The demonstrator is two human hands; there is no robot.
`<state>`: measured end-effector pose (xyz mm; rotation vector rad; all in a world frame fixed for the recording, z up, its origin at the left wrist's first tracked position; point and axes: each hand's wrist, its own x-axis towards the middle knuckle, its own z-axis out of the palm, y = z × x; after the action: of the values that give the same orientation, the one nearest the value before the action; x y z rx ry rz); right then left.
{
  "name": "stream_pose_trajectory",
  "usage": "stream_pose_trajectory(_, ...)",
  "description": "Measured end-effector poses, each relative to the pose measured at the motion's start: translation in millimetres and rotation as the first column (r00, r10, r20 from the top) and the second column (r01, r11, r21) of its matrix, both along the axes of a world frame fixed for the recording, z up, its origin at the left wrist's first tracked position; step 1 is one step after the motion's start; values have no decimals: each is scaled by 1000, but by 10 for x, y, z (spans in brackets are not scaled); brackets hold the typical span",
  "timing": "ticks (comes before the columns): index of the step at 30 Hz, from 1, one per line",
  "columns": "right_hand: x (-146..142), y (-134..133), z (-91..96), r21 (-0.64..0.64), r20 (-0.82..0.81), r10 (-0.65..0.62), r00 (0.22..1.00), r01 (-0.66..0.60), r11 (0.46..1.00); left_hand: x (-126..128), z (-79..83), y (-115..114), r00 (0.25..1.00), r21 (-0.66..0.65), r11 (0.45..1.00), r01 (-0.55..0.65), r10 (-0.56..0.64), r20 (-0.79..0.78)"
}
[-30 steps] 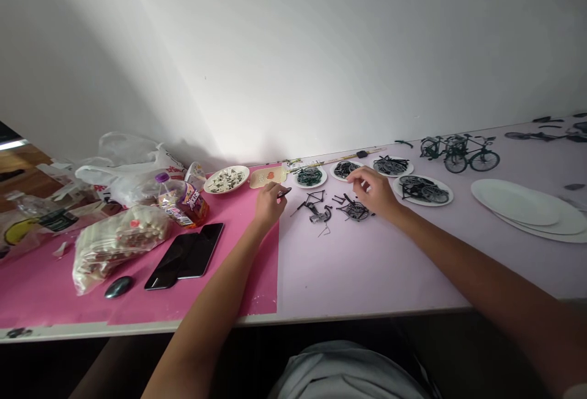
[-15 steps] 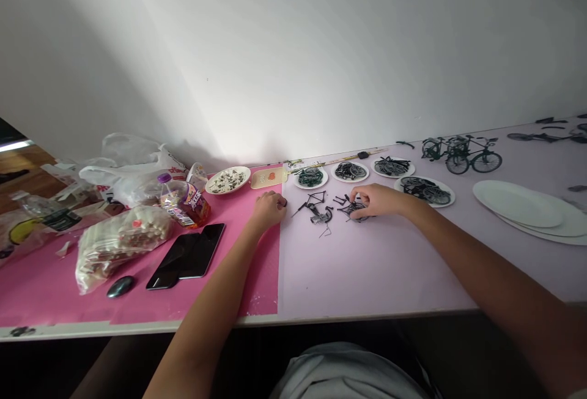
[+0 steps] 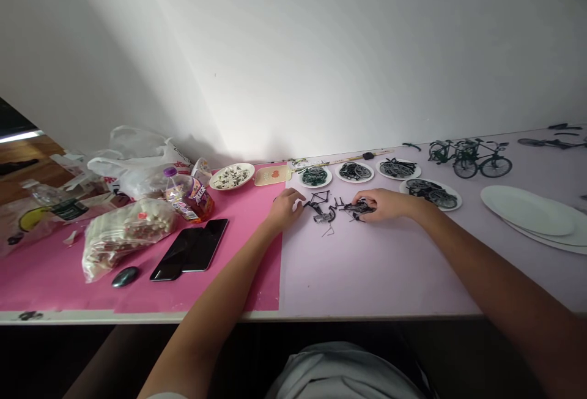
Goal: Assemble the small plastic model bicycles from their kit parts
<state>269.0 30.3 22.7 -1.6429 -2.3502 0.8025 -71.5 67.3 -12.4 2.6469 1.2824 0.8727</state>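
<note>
My left hand (image 3: 286,208) rests low over the seam of the pink and lilac coverings, its curved fingers apart and nothing visible in them. Just beyond its fingertips lie loose black model bicycle parts: a thin frame (image 3: 320,196), a curved mudguard-like piece (image 3: 324,215) and a bent wire piece (image 3: 327,232). My right hand (image 3: 384,204) closes thumb and fingers around a small cluster of black bicycle parts (image 3: 356,208) on the lilac surface. Its fingers partly cover that cluster.
Behind the hands stand white plates of dark parts (image 3: 314,184), including one with wheels (image 3: 443,198). Assembled model bicycles (image 3: 477,157) and bare white plates (image 3: 523,209) are at right. Phones (image 3: 197,249), a bottle (image 3: 190,197) and a bag of pale pieces (image 3: 128,234) lie left.
My left hand has moved right toward the loose parts, and its fingers have opened out. My right hand stays at the black cluster, its fingers shifted over it. The view has tilted slightly.
</note>
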Motion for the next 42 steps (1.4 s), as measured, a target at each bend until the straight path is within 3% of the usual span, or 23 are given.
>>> stream_pose_trajectory(4, -50, -12, -7, 74, -15, -19, 1000, 20, 997, 124, 11, -93, 998, 59, 997, 58, -55, -43)
stream_pose_trajectory(7, -98, 2, -42, 214, -8, -59, 998, 60, 975, 260, 0, -196, 988, 75, 986, 151, -147, -51)
stream_pose_trajectory(11, -145, 28, -86, 425, -35, -54, 998, 63, 903, 427, -50, -347, 959, 53, 957, 284, -282, -33)
stream_pose_trajectory(15, -146, 46, -91, 547, -84, -39, 996, 79, 833, 487, -68, -442, 930, 24, 933, 359, -356, -92)
stream_pose_trajectory(25, -134, 97, -141, 589, -123, 18, 992, 58, 806, 492, -108, -424, 944, -14, 949, 316, -315, -96)
stream_pose_trajectory(37, -299, -10, -134, 656, -242, 6, 970, 159, 738, 493, -179, -370, 947, 53, 949, 311, -305, -101)
stream_pose_trajectory(42, -354, -23, -161, 678, -290, 25, 957, 187, 711, 475, -214, -302, 957, 85, 953, 291, -290, -27)
